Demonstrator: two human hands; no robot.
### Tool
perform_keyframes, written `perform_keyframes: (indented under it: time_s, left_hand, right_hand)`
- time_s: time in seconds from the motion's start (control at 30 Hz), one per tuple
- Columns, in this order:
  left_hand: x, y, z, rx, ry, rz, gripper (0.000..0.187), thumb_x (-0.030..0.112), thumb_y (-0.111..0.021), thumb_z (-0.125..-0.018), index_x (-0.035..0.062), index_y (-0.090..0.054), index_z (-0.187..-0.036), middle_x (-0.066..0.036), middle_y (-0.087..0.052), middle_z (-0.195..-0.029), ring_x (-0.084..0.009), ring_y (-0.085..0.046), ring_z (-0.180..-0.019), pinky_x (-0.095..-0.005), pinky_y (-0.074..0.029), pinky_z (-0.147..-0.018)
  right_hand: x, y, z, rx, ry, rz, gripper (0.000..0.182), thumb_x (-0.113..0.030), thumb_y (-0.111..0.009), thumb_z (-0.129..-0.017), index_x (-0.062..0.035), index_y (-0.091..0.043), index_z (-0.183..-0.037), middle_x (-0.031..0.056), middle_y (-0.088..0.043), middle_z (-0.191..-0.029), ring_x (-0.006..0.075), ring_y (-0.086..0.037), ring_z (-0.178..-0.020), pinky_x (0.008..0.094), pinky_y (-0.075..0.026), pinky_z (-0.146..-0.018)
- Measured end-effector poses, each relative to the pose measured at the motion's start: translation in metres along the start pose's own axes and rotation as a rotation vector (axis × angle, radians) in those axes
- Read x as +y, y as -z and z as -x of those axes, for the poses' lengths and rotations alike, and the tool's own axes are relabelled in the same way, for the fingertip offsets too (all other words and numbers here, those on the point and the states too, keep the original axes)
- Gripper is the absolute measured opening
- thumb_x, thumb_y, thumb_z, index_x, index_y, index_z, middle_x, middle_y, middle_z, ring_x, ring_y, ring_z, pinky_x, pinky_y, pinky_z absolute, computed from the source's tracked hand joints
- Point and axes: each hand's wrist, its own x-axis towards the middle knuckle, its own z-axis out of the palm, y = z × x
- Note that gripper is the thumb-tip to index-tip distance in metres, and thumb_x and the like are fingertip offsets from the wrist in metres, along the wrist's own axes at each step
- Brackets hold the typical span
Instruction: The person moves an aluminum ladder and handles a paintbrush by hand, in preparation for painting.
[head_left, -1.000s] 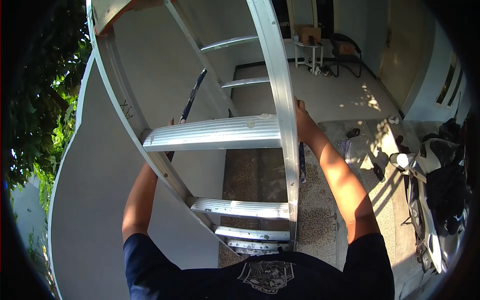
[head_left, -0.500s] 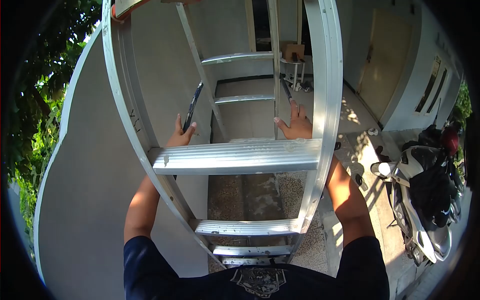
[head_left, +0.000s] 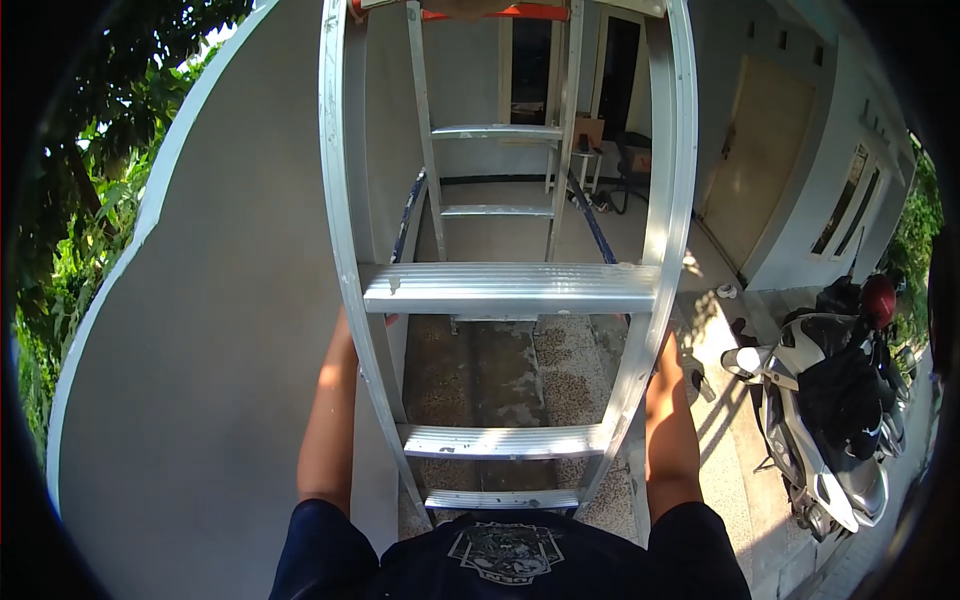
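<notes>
An aluminium stepladder (head_left: 510, 290) stands right in front of me, spread apart, with paint-spotted steps. Dark brace bars (head_left: 408, 215) link its front and rear frames on both sides. My left hand (head_left: 347, 325) reaches the left side rail (head_left: 340, 200) just below the wide step. On the other side, my right hand (head_left: 668, 345) meets the right rail (head_left: 672, 180) at a similar height. The rails hide the fingers of both hands, so their grip does not show. Orange-red trim (head_left: 520, 12) shows at the ladder's top.
A grey wall (head_left: 220, 330) rises close on the left. To the right, a motorbike (head_left: 815, 400) is parked on the paving. Farther back are a beige door (head_left: 755, 150), a small white table (head_left: 588, 170) and a dark chair (head_left: 632, 165).
Both hands, earlier open with fingers spread beyond the wide step, have drawn down and back to the side rails. The ladder now appears straighter and farther right in view.
</notes>
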Motion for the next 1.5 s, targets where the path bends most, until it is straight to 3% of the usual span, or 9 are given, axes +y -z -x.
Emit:
perform_keyframes:
  time_s: [0.1,0.23,0.33,0.47,0.97,1.13,1.2,1.37,1.5]
  left_hand:
    - [-0.032,0.029,0.081,-0.085,-0.048,0.024,0.078,0.069,-0.023,-0.095,0.0065,-0.050,-0.132,-0.018,-0.062,-0.120,-0.0307,-0.065,-0.102,-0.0448,-0.052,-0.085]
    - [-0.083,0.028,0.137,-0.217,-0.080,-0.040,0.081,0.068,-0.017,-0.096,0.0011,-0.055,-0.120,-0.019,-0.065,-0.106,-0.0286,-0.064,-0.100,-0.0417,-0.051,-0.083]
    - [-0.110,0.020,0.135,-0.084,-0.175,-0.047,0.081,0.069,-0.015,-0.096,0.0003,-0.059,-0.103,-0.015,-0.063,-0.087,-0.0254,-0.063,-0.083,-0.0378,-0.050,-0.074]
    - [-0.113,0.012,0.136,0.062,-0.236,-0.028,0.078,0.069,-0.017,-0.096,0.0028,-0.056,-0.085,-0.009,-0.053,-0.067,-0.0215,-0.053,-0.061,-0.0345,-0.045,-0.061]
    - [-0.102,-0.002,0.144,0.145,-0.284,-0.112,0.075,0.065,-0.015,-0.098,0.0034,-0.054,-0.081,-0.007,-0.052,-0.066,-0.0187,-0.050,-0.060,-0.0330,-0.043,-0.058]
    - [-0.103,-0.003,0.147,0.095,-0.309,-0.024,0.061,0.056,-0.015,-0.101,0.0058,-0.049,-0.103,-0.009,-0.053,-0.069,-0.0198,-0.051,-0.060,-0.0347,-0.044,-0.058]
    - [-0.094,-0.018,0.155,0.134,-0.357,-0.025,0.059,0.055,-0.015,-0.101,0.0064,-0.047,-0.105,-0.009,-0.053,-0.070,-0.0204,-0.051,-0.060,-0.0348,-0.044,-0.058]
    - [-0.074,-0.045,0.153,0.171,-0.430,0.043,0.057,0.053,-0.015,-0.101,0.0055,-0.046,-0.106,-0.011,-0.054,-0.071,-0.0217,-0.051,-0.061,-0.0355,-0.044,-0.058]
    - [-0.058,-0.046,0.145,0.173,-0.481,0.017,0.061,0.056,-0.015,-0.101,0.0039,-0.048,-0.102,-0.011,-0.055,-0.071,-0.0220,-0.052,-0.062,-0.0361,-0.044,-0.059]
  right_hand:
    - [0.009,0.007,0.079,0.080,-0.237,-0.273,0.061,-0.054,-0.032,-0.101,-0.0061,-0.042,-0.137,0.0140,-0.060,-0.117,0.0330,-0.060,-0.110,0.0472,-0.051,-0.091]
    - [0.058,0.019,0.175,-0.016,-0.282,-0.148,0.085,-0.070,-0.021,-0.095,-0.0006,-0.040,-0.139,0.0220,-0.058,-0.124,0.0334,-0.059,-0.113,0.0468,-0.048,-0.094]
    - [0.083,0.004,0.191,0.109,-0.161,0.030,0.078,-0.067,-0.020,-0.097,-0.0025,-0.063,-0.103,0.0107,-0.067,-0.090,0.0199,-0.064,-0.084,0.0358,-0.052,-0.079]
    - [0.119,0.017,0.185,0.197,-0.060,0.045,0.074,-0.061,-0.019,-0.099,-0.0026,-0.063,-0.094,0.0091,-0.066,-0.080,0.0181,-0.063,-0.072,0.0322,-0.051,-0.069]
    - [0.131,0.019,0.170,0.250,-0.021,-0.107,0.053,-0.045,-0.031,-0.096,-0.0019,-0.060,-0.084,0.0100,-0.062,-0.069,0.0202,-0.060,-0.058,0.0335,-0.049,-0.055]
    - [0.110,0.023,0.170,0.343,-0.058,-0.067,0.054,-0.046,-0.029,-0.095,-0.0015,-0.058,-0.085,0.0127,-0.063,-0.070,0.0240,-0.064,-0.062,0.0358,-0.053,-0.060]
    - [0.108,0.032,0.161,0.264,0.038,-0.020,0.061,-0.051,-0.026,-0.099,-0.0006,-0.059,-0.091,0.0137,-0.064,-0.075,0.0275,-0.067,-0.069,0.0404,-0.056,-0.065]
    - [0.103,0.045,0.136,0.152,0.188,0.064,0.037,-0.039,-0.034,-0.102,-0.0037,-0.046,-0.107,0.0127,-0.061,-0.087,0.0281,-0.065,-0.074,0.0433,-0.056,-0.068]
    - [0.079,0.023,0.131,0.189,0.086,-0.006,0.069,-0.058,-0.016,-0.099,-0.0016,-0.057,-0.096,0.0133,-0.063,-0.079,0.0265,-0.064,-0.075,0.0400,-0.053,-0.075]
